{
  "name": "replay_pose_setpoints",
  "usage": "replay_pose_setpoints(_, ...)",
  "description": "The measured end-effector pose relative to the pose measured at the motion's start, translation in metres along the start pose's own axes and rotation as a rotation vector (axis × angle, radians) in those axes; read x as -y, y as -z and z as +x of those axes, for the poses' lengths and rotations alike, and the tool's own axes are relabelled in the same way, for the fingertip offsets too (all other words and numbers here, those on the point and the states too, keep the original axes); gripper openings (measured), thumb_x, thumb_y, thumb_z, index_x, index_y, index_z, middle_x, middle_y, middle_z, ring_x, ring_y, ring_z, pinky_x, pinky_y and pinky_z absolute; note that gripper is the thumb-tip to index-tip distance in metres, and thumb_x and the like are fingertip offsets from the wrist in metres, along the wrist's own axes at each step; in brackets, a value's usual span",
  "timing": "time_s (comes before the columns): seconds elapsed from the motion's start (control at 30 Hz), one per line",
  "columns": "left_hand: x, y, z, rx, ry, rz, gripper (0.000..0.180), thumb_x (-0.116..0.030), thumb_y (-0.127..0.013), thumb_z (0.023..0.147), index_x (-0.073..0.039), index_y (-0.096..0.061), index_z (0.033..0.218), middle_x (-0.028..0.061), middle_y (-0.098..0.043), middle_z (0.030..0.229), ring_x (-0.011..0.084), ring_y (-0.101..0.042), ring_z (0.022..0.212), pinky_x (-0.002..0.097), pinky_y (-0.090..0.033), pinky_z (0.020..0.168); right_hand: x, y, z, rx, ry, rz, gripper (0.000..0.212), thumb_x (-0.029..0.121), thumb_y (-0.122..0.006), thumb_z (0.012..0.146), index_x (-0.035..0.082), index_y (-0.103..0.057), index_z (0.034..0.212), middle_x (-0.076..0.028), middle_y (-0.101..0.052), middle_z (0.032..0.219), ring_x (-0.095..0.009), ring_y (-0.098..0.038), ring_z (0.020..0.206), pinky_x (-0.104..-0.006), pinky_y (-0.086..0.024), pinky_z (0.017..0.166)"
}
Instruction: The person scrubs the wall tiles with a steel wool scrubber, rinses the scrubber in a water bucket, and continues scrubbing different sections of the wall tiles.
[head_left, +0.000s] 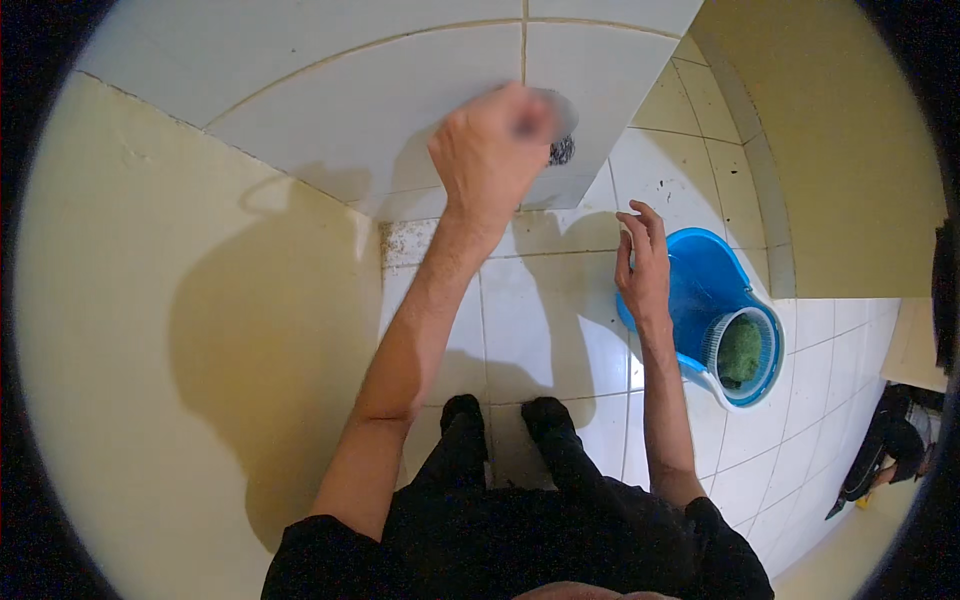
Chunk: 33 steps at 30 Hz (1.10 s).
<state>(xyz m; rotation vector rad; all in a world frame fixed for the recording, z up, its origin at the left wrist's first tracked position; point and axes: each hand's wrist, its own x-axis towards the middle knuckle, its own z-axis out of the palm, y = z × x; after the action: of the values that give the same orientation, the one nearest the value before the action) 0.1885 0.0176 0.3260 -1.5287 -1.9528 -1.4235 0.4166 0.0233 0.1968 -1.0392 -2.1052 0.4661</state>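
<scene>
My left hand (485, 150) is closed and presses against the white tiled surface (350, 110) in front of me. From under its fingers shows a dark, wiry scourer (562, 150); a blurred patch covers the fingertips. My right hand (645, 262) holds nothing, its fingers loosely bent and apart. It hovers over the left rim of a blue mop bucket (708, 240) on the floor. In the bucket's white wringer basket (768, 345) lies a green cloth or pad (740, 350), bunched up.
A cream wall (110, 330) runs close along my left, with my shadow on it. White floor tiles (530, 300) lie around my feet, brown-stained below the tiled surface. Another cream wall (850, 180) stands beyond the bucket. Dark items (890, 440) at the far right are hard to make out.
</scene>
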Motion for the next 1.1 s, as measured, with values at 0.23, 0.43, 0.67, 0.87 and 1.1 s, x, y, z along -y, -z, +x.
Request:
replay_pose_setpoints(0.23,-0.02,0.012,0.023,-0.112,-0.014,-0.004,0.02,-0.02,-0.076,0.079,-0.012,-0.062,0.068,0.0001,-0.067,0.066,0.0238,-0.064,0.057,0.0371,-0.046,0.05,0.001,0.002,-0.001,-0.001,-0.008,-0.013,0.032,-0.007,-0.056,0.087,0.002,-0.06,0.117,-0.021,-0.054,0.133,-0.036,-0.061,0.108,-0.0425,-0.052,0.091)
replay_pose_setpoints(0.43,-0.014,0.007,0.008,-0.004,0.041,0.06,0.02,-0.027,-0.077,0.082,-0.01,-0.069,0.074,0.0049,-0.07,0.067,0.0232,-0.068,0.06,0.0361,-0.05,0.056,-0.002,-0.001,-0.003,0.014,-0.021,0.01,0.034,-0.008,-0.057,0.085,0.002,-0.06,0.118,-0.021,-0.053,0.133,-0.036,-0.061,0.109,-0.043,-0.052,0.091)
replay_pose_setpoints(0.67,-0.015,0.008,0.017,-0.069,-0.016,0.059,0.018,-0.02,-0.076,0.078,-0.013,-0.062,0.069,-0.0008,-0.066,0.064,0.0233,-0.063,0.055,0.0371,-0.045,0.049,-0.001,0.001,-0.002,0.003,-0.026,0.012,0.034,-0.009,-0.057,0.085,0.002,-0.06,0.117,-0.021,-0.053,0.133,-0.036,-0.061,0.108,-0.0435,-0.052,0.091)
replay_pose_setpoints(0.87,-0.015,0.006,0.02,-0.124,-0.109,0.123,0.019,-0.023,-0.075,0.08,-0.013,-0.062,0.069,-0.0012,-0.066,0.064,0.0237,-0.063,0.055,0.0377,-0.044,0.047,-0.001,-0.001,0.0,-0.033,0.027,-0.029,0.034,-0.008,-0.057,0.085,0.003,-0.06,0.117,-0.021,-0.054,0.132,-0.037,-0.061,0.108,-0.0436,-0.051,0.091)
replay_pose_setpoints(1.1,-0.009,0.011,0.013,0.019,-0.01,0.144,0.02,-0.029,-0.075,0.082,-0.013,-0.068,0.073,0.0033,-0.071,0.069,0.0269,-0.068,0.062,0.0397,-0.05,0.055,-0.006,-0.002,-0.003,-0.013,-0.005,-0.014,0.034,-0.007,-0.057,0.085,0.002,-0.059,0.117,-0.021,-0.054,0.132,-0.037,-0.06,0.108,-0.0446,-0.051,0.092)
